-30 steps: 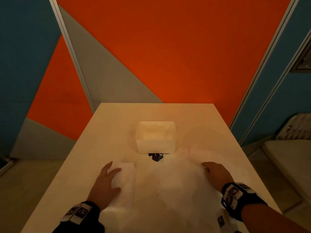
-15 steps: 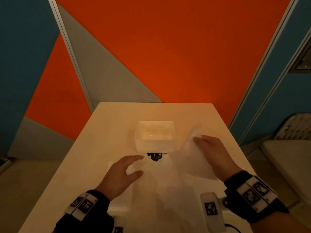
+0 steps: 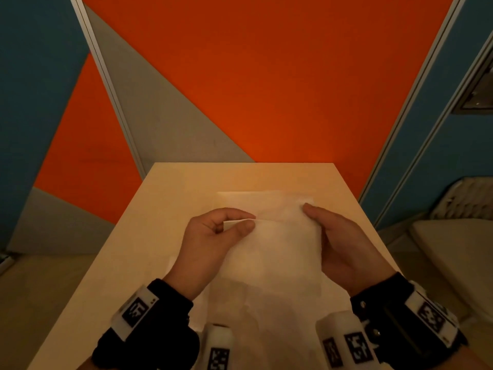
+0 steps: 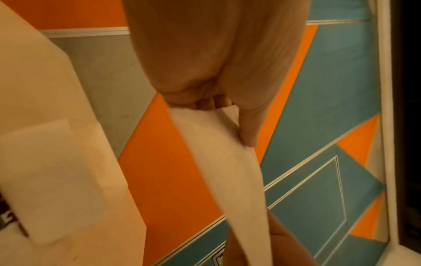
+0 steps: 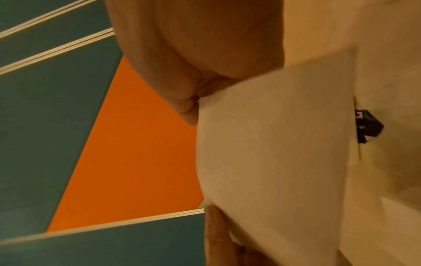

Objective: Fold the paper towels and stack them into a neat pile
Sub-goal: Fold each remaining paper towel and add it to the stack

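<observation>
I hold a white paper towel up over the pale table with both hands. My left hand pinches its upper left corner between thumb and forefinger. On the upper right edge, my right hand grips with the thumb in front and the fingers hidden behind. In the left wrist view the towel hangs from my left hand. The right wrist view shows the towel pinched by my right hand. A folded towel lies on the table below my left wrist, mostly hidden.
A white tub stands at the table's middle, largely behind the held towel, and also shows as a white tub with a small dark tag beside it. A pale seat is off the table's right edge. Orange, grey and blue wall panels lie beyond.
Both hands left the table. The right hand lifted the loose towel and the left hand came off the folded towel to pinch the sheet's other corner. The sheet now hangs raised between them.
</observation>
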Demonstrator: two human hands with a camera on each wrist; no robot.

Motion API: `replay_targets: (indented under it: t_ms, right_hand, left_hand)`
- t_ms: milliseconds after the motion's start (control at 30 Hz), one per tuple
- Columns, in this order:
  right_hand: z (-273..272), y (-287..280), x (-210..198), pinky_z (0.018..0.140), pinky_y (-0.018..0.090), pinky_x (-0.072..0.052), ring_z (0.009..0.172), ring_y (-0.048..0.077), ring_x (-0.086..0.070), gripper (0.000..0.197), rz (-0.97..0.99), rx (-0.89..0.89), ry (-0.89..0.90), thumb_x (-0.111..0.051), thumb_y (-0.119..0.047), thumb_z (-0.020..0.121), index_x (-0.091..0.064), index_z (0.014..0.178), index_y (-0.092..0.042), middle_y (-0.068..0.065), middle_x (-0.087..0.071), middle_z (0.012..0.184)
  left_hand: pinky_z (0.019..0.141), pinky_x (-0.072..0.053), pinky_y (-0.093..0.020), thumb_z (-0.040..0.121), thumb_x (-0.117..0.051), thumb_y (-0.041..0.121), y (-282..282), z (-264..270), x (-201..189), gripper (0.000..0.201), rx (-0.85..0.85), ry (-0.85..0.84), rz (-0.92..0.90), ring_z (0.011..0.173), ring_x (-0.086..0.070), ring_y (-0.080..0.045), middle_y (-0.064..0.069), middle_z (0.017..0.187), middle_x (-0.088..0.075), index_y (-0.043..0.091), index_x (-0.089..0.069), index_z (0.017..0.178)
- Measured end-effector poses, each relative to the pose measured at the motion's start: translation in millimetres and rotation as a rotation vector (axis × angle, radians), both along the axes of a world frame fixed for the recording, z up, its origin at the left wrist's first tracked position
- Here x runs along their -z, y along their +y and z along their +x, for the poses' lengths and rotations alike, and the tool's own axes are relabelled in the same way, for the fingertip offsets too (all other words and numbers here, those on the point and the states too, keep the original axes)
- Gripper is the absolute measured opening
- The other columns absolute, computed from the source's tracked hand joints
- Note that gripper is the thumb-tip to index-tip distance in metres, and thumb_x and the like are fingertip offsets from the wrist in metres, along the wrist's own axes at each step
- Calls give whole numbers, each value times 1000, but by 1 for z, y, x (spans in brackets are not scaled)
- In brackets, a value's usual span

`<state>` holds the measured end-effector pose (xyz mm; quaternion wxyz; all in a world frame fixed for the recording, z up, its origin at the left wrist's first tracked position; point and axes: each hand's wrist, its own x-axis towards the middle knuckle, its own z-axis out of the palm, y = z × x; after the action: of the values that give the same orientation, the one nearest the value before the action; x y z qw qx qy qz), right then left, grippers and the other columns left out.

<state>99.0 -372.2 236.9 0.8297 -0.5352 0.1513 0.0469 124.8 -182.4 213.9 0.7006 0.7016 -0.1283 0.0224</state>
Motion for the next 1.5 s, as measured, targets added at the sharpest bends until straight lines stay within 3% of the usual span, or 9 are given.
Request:
replay_targets:
  t_ms: [100,233,333,500,600,700,1000,1333,1500]
  right_hand:
    - [2,1,6,82,36,-53,100,18,-63,47,-255,48,-114,-64,-35,83,-53,126,-20,5,-61,124]
    - [2,1,11,98,22,-36,126,6,-34,92,-734,-70,-374,-75,-49,56,-34,138,-46,-20,-26,142]
    - [7,-1,21,106,22,-29,131,2,-31,69,-1086,-268,-489,-84,-42,57,-58,121,-41,-18,-36,143]
    - [10,-10,25,67,23,-52,74,9,-67,8,-661,-84,-361,-76,-4,75,-75,83,-3,3,-73,85]
    - [10,-17,16,62,26,-56,71,15,-69,6,-366,24,-337,-67,-4,80,-72,83,-6,3,-74,80]
    - [14,-19,6,58,27,-55,67,15,-67,6,-299,50,-338,-64,-8,84,-69,80,-8,2,-72,75]
    - [22,-7,-18,49,23,-49,56,15,-62,5,-407,-194,-387,-71,-5,73,-67,72,-1,7,-67,66]
    - [41,-29,39,61,31,-47,70,20,-63,13,-536,36,-172,-66,-18,89,-68,96,-7,11,-68,83]
    - [45,-63,126,80,33,-48,96,25,-60,32,-1068,-62,44,-79,-22,78,-62,104,-16,6,-63,102]
  left_hand:
    - [74,-50,-36,70,-76,27,0,0,-5,6,-21,-100,86,79,-60,-12,-4,83,-67,28,-76,76]
    - [87,-24,-1,67,-64,57,3,5,-1,21,-151,-410,516,103,-33,4,18,105,-44,48,-69,86]
    - [93,-24,-5,71,-61,55,1,5,-1,22,-104,-449,541,116,-32,3,25,119,-47,45,-70,87]
    - [72,-51,-19,73,-76,17,-1,2,-7,5,-87,-145,73,81,-66,-6,6,85,-74,16,-77,78]
    - [67,-53,-24,76,-70,0,-1,0,-3,11,-58,-14,-35,73,-65,-13,-5,80,-72,5,-74,84]
    - [61,-48,-20,75,-71,-7,-1,-5,1,26,104,58,-37,63,-59,-10,4,75,-65,15,-72,90]
    - [87,-52,-23,71,-70,7,-10,-13,-14,39,411,37,16,111,-62,-10,7,119,-67,12,-68,110]
    - [89,-53,-34,73,-72,0,11,2,28,40,75,158,-68,110,-63,-14,10,115,-69,29,-75,101]
    - [66,-51,-10,79,-68,-6,47,4,74,37,-154,278,15,86,-64,6,8,112,-65,19,-70,107]
